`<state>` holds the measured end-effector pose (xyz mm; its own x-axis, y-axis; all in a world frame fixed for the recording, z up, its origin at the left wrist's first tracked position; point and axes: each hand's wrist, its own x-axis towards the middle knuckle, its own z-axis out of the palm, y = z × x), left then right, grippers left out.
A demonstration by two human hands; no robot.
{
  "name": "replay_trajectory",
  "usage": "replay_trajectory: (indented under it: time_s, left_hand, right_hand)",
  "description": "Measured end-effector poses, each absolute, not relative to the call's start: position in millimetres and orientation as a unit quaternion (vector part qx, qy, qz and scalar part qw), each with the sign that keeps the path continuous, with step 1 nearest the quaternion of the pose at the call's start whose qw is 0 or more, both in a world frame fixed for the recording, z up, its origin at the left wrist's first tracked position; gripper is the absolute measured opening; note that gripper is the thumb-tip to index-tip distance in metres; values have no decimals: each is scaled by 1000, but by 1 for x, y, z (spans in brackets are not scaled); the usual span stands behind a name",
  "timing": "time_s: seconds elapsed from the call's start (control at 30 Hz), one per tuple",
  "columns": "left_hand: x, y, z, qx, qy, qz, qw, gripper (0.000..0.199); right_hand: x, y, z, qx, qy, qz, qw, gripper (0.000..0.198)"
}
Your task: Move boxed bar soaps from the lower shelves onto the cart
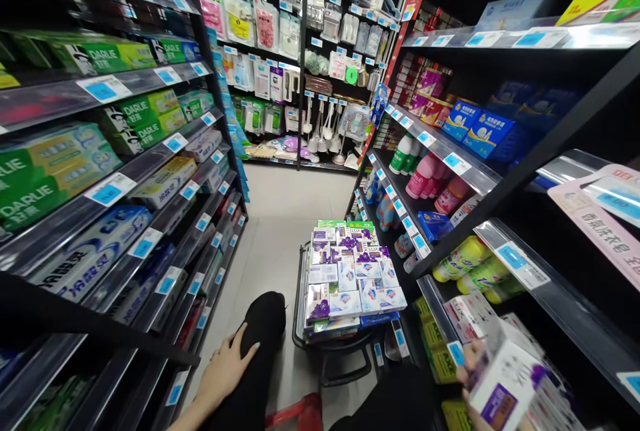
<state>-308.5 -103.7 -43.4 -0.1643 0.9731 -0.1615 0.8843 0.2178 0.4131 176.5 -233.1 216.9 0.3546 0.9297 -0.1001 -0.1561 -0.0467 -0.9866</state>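
Note:
My left hand lies on my black-clad knee, its fingers spread and holding nothing. At the lower right, my right hand grips a white and purple LUX soap box, slightly blurred. This box is at a low shelf, where more LUX soap boxes sit around it. Part of the right hand is hidden behind the box. Between my legs and the right shelf stands a black basket, piled above its rim with white soap boxes, some purple LUX and some blue-marked.
Toothpaste shelves line the left side. On the right, shelves hold pink bottles and yellow-green bottles. Hanging goods cover the back wall. Pale floor runs between. Something red shows at the bottom edge.

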Motion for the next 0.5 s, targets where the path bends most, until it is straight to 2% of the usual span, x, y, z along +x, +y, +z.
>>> replay_trajectory:
  time_s: [0.1, 0.2, 0.33, 0.5]
  left_hand:
    - [-311, -106, -44, 618, 749, 115, 207, 75]
    - [-314, -107, -48, 618, 750, 122, 204, 76]
    - [-315, -108, -52, 603, 758, 137, 206, 76]
    - [-314, -110, -50, 570, 776, 141, 231, 78]
  right_hand:
    - [130, -168, 229, -484, -285, 530, 635, 45]
    - [116, -91, 235, -459, -269, 571, 625, 40]
    - [131, 24, 220, -610, -379, 481, 502, 48]
    - [152, 141, 178, -734, -434, 388, 351, 40]
